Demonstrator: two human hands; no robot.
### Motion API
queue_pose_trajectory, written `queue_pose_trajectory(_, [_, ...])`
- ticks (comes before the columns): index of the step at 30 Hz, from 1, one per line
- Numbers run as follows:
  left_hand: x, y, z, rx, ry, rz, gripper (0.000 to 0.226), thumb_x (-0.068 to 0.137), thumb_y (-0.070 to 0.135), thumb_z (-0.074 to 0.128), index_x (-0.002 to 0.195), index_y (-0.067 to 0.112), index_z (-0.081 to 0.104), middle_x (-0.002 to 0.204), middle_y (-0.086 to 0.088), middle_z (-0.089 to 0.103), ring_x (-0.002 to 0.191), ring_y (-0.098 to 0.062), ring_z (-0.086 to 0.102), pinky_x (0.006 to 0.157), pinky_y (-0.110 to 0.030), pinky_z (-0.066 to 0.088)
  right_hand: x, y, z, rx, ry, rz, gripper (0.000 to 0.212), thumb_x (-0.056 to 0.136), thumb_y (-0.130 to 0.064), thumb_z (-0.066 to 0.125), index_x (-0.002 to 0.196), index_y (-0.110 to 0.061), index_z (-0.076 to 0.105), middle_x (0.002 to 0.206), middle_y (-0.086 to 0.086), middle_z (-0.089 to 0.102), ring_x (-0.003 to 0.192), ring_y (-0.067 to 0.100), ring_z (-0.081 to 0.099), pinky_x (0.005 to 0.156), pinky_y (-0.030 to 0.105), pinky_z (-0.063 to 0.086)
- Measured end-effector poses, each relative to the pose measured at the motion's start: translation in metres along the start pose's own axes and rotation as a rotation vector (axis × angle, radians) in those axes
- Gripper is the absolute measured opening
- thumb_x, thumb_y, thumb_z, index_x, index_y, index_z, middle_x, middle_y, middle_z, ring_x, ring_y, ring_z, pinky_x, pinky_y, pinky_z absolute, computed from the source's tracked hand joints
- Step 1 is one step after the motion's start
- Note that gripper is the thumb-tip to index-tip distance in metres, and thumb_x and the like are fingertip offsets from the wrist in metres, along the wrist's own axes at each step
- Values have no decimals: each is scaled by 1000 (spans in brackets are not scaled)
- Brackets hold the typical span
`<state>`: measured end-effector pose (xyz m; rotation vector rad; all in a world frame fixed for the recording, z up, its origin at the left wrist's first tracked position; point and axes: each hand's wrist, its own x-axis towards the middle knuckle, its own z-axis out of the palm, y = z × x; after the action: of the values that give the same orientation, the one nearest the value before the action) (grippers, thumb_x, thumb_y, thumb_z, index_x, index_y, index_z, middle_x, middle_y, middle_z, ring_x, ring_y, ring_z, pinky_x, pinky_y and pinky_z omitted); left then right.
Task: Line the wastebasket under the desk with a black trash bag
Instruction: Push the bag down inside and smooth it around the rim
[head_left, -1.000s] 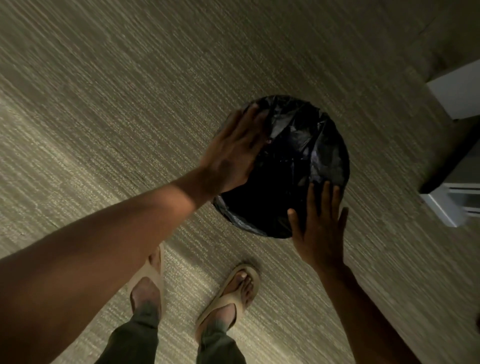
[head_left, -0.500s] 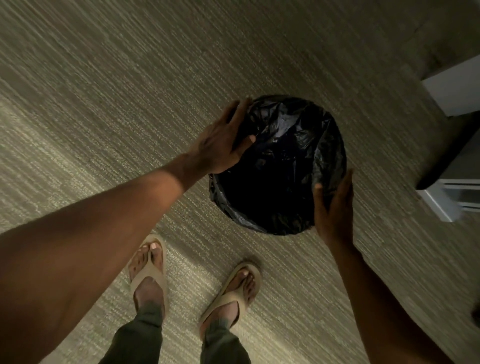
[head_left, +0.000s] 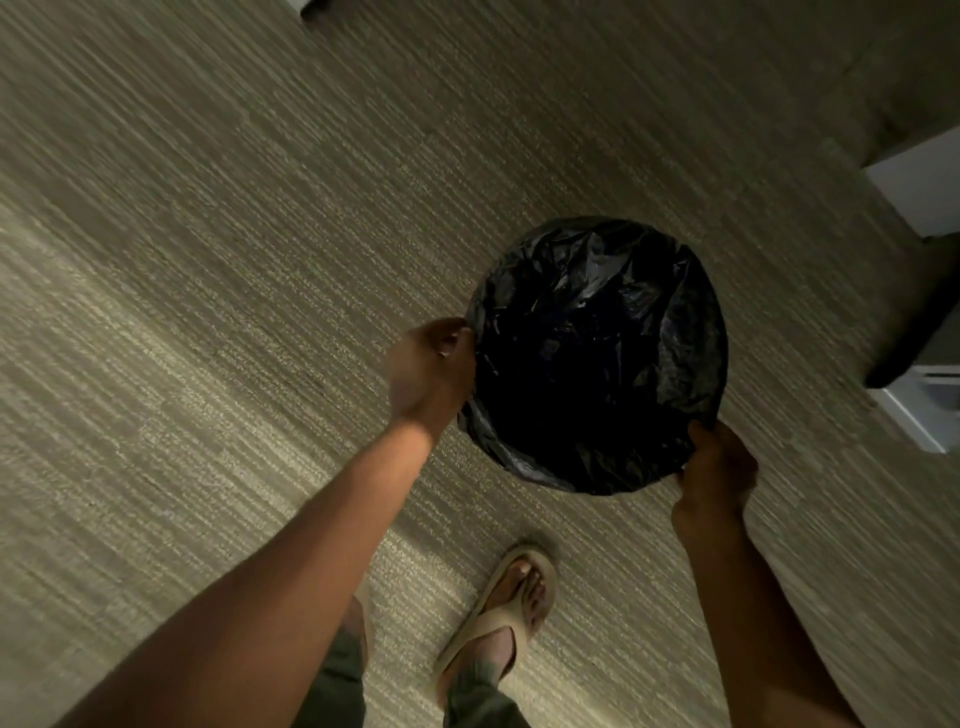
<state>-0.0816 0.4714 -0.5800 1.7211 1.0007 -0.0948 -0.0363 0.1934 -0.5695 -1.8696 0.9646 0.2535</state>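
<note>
A round wastebasket stands on the carpet, fully covered by a crinkled black trash bag (head_left: 597, 358) that lines its inside and folds over its rim. My left hand (head_left: 431, 369) is curled against the bag's left edge, fingers closed on the rim. My right hand (head_left: 719, 465) grips the rim at the lower right, fingers folded over the plastic. The basket's own wall is hidden under the bag.
Striped beige carpet (head_left: 234, 260) lies all around. White furniture with a dark gap (head_left: 924, 374) stands at the right edge, close to the basket. My right foot in a tan sandal (head_left: 504, 618) is just below the basket; my left foot is hidden behind my forearm.
Both hands slid down from the bag's top onto the rim's sides and closed on it. My view shifted, so the basket sits further right.
</note>
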Motion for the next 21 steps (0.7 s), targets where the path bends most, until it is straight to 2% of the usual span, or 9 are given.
queue_pose_trajectory(3, [12,2,-5,-69,-68,-68,26,95,27,61,107,14,81,96,-6,81,94,-25,76,82,-47,62,-4,-5,4,-8,-9,-53,25,95,-4,57,106,-18,75,105,10,72,90,26,64,78,40,51])
queue_pose_trajectory(6, [26,9,-23,-135,-72,-96,26,96,26,61,106,13,81,94,-3,82,91,-21,77,83,-47,63,-9,-17,13,44,-81,-68,33,98,-6,59,86,-33,74,91,-5,73,81,15,67,77,33,55])
queue_pose_trajectory(10, [54,20,-57,-191,-19,-71,26,95,27,61,101,13,82,89,-3,81,84,-20,76,78,-41,62,-17,-45,45,70,-195,-81,36,97,-8,62,81,-38,74,74,-17,77,68,1,72,65,25,58])
queue_pose_trajectory(11, [64,22,-66,-205,-2,-75,26,94,27,61,98,13,82,88,-4,80,81,-19,74,75,-40,61,-20,-53,58,50,-211,-88,35,97,-8,62,80,-36,74,73,-16,77,67,2,73,65,25,59])
queue_pose_trajectory(13, [85,25,-82,-231,29,-83,28,93,28,59,96,9,81,86,-7,78,77,-18,67,70,-37,55,-25,-71,86,-1,-219,-123,31,95,-10,62,78,-32,74,82,-3,78,77,16,74,73,34,59])
queue_pose_trajectory(14, [96,27,-88,-252,52,-94,29,93,26,58,96,8,80,86,-10,77,77,-18,66,70,-36,54,-27,-79,101,-24,-218,-146,26,94,-11,61,79,-29,74,86,3,77,83,24,73,76,39,59])
queue_pose_trajectory(15, [107,30,-94,-271,83,-111,28,92,24,58,97,7,80,84,-10,76,77,-18,65,69,-34,52,-28,-86,118,-45,-215,-172,22,93,-11,61,82,-25,74,89,5,76,87,29,74,76,39,59])
queue_pose_trajectory(18, [141,35,-114,-287,184,-132,26,90,19,58,97,6,80,73,-5,68,72,-16,61,65,-29,47,-27,-106,167,-88,-208,-219,22,92,-11,60,105,-12,78,100,11,78,92,30,74,71,32,57])
queue_pose_trajectory(21, [169,41,-131,-275,200,-132,23,92,20,58,83,7,76,64,-1,61,63,-15,55,56,-24,41,-27,-126,206,-111,-215,-239,30,94,-15,60,119,-10,75,113,16,77,100,34,74,85,45,62])
